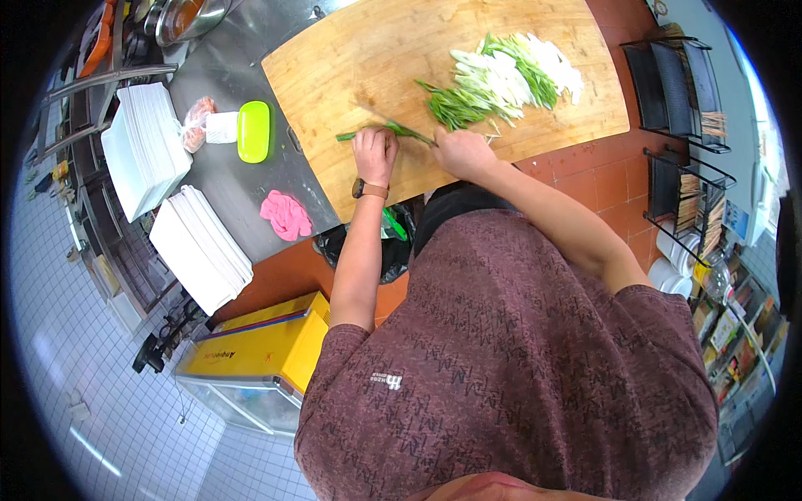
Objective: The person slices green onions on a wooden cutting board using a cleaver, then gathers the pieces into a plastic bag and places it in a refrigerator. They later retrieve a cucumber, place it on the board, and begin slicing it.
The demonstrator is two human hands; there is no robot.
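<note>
On the wooden cutting board, my left hand presses curled fingers onto a few green onion stalks; a green end sticks out to its left. My right hand is closed around the handle of a knife, whose thin blade slants up and left just beyond my left fingers and is smeared by motion. Green pieces show along the blade near the handle. Beyond my right hand lies a pile of cut green onions, with green leaves at the near left and white parts to the right.
Left of the board, a metal counter carries a lime-green container, a pink cloth, a bag of reddish food and stacked white trays. Below the board's edge hangs a black bag. Black racks stand at right.
</note>
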